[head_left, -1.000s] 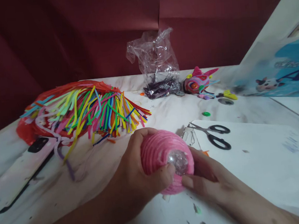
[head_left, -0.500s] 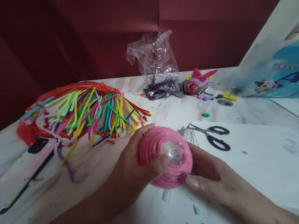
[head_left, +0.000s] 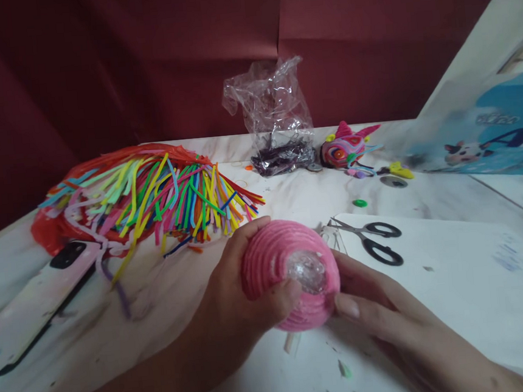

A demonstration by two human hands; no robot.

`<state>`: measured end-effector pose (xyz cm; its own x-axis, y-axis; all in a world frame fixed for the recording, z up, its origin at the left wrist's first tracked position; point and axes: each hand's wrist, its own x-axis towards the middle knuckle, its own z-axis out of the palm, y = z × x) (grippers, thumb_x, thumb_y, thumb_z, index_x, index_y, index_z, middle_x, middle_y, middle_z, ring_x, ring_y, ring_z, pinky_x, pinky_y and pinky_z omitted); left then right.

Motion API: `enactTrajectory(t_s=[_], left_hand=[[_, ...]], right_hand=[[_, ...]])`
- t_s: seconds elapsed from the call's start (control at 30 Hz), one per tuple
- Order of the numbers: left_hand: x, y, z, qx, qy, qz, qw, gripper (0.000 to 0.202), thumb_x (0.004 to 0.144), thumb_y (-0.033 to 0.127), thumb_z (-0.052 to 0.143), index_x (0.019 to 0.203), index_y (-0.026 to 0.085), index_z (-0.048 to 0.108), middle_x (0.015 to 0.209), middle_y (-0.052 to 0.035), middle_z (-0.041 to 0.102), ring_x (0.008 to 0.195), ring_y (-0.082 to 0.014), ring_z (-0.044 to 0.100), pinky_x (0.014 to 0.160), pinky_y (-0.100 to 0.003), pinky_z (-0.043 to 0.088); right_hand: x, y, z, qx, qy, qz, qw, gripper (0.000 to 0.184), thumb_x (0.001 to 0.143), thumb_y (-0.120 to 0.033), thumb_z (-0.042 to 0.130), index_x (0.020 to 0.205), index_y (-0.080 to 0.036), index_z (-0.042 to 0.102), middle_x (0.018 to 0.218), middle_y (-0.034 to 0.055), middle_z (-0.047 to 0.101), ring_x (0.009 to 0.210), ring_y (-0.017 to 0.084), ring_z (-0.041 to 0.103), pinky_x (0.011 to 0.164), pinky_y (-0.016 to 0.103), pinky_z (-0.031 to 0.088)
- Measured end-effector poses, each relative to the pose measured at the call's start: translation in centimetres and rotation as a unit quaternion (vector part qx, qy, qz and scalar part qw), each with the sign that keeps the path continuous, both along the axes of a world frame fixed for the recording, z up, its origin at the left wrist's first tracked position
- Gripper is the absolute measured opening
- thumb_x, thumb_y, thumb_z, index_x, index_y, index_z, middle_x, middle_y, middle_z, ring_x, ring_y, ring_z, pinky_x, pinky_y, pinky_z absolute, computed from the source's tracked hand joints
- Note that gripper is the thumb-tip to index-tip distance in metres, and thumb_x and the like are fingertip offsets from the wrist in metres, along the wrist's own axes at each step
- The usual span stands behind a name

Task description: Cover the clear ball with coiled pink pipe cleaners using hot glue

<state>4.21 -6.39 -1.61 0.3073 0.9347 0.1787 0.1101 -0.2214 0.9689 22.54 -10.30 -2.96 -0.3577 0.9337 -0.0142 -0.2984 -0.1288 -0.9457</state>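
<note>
Between my hands is a pink ball, wrapped in rings of fuzzy pipe cleaner. A round patch of shiny clear plastic shows through the wrapping on the side facing me. My left hand is closed around the ball's left side, its thumb pressed by the lower edge of the clear patch. On the right side, my right hand grips the ball with thumb in front and fingers behind, partly hidden. Black-handled scissors lie just beyond my right hand, on a white sheet.
Many-coloured pipe cleaners spill from a red bag at the left, beside a phone. Behind stand a clear plastic bag and a small pipe-cleaner figure. A green disc and small scraps lie about.
The ball has turned and shifted slightly to the right in my hands. My right thumb has slid up a little along its lower right edge. The things on the table stay put.
</note>
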Motion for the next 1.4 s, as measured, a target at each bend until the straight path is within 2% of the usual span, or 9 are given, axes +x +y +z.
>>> enactTrajectory(t_s=[0.17, 0.33, 0.53, 0.83, 1.07, 1.4], left_hand=[[0.06, 0.18, -0.10, 0.002, -0.008, -0.004, 1.000, 0.053, 0.072, 0.029, 0.071, 0.119, 0.024, 0.047, 0.117, -0.0008, 0.060, 0.112, -0.0216, 0.053, 0.094, -0.029, 0.046], [0.01, -0.04, -0.10, -0.002, 0.005, 0.001, 1.000, 0.055, 0.072, 0.028, 0.071, 0.121, 0.025, 0.046, 0.120, -0.0014, 0.059, 0.114, -0.0226, 0.052, 0.095, -0.031, 0.045], [0.07, -0.19, 0.02, -0.005, 0.012, 0.002, 1.000, 0.058, 0.070, 0.031, 0.072, 0.122, 0.024, 0.046, 0.121, -0.0036, 0.059, 0.114, -0.0259, 0.052, 0.095, -0.035, 0.046], [0.05, -0.14, -0.09, -0.013, 0.005, -0.003, 1.000, 0.057, 0.070, 0.031, 0.072, 0.121, 0.026, 0.047, 0.118, -0.0007, 0.057, 0.108, -0.0214, 0.052, 0.096, -0.032, 0.043], [-0.01, -0.27, -0.05, -0.001, 0.009, -0.004, 1.000, 0.056, 0.069, 0.029, 0.073, 0.120, 0.025, 0.049, 0.119, -0.0029, 0.057, 0.110, -0.0246, 0.051, 0.096, -0.035, 0.043], [-0.19, 0.14, -0.25, -0.016, 0.015, -0.008, 1.000, 0.057, 0.068, 0.030, 0.071, 0.120, 0.024, 0.048, 0.120, -0.0039, 0.057, 0.112, -0.0252, 0.052, 0.097, -0.036, 0.042]], right_hand=[[0.36, 0.37, -0.21, 0.009, -0.013, 0.007, 1.000, 0.042, 0.089, -0.031, 0.063, 0.130, -0.026, 0.052, 0.131, 0.0056, 0.052, 0.122, 0.022, 0.048, 0.101, 0.035, 0.044], [0.15, 0.50, -0.08, 0.022, -0.025, -0.002, 0.999, 0.040, 0.088, -0.031, 0.065, 0.126, -0.022, 0.055, 0.125, 0.0070, 0.057, 0.114, 0.021, 0.055, 0.097, 0.034, 0.047], [0.32, 0.33, -0.23, 0.007, -0.027, 0.001, 1.000, 0.046, 0.086, -0.032, 0.066, 0.130, -0.022, 0.052, 0.126, 0.0088, 0.056, 0.114, 0.024, 0.055, 0.094, 0.036, 0.050], [-0.02, 0.70, 0.02, 0.006, -0.030, 0.001, 1.000, 0.044, 0.085, -0.032, 0.067, 0.126, -0.020, 0.054, 0.126, 0.0090, 0.055, 0.112, 0.023, 0.055, 0.090, 0.033, 0.050], [-0.14, 0.39, 0.08, -0.010, -0.012, 0.002, 1.000, 0.048, 0.081, -0.027, 0.070, 0.126, -0.020, 0.054, 0.126, 0.0089, 0.055, 0.116, 0.025, 0.051, 0.094, 0.035, 0.048], [-0.10, 0.72, -0.13, -0.005, -0.007, 0.022, 1.000, 0.044, 0.087, -0.030, 0.065, 0.127, -0.019, 0.051, 0.127, 0.0091, 0.053, 0.114, 0.022, 0.053, 0.095, 0.034, 0.046]])
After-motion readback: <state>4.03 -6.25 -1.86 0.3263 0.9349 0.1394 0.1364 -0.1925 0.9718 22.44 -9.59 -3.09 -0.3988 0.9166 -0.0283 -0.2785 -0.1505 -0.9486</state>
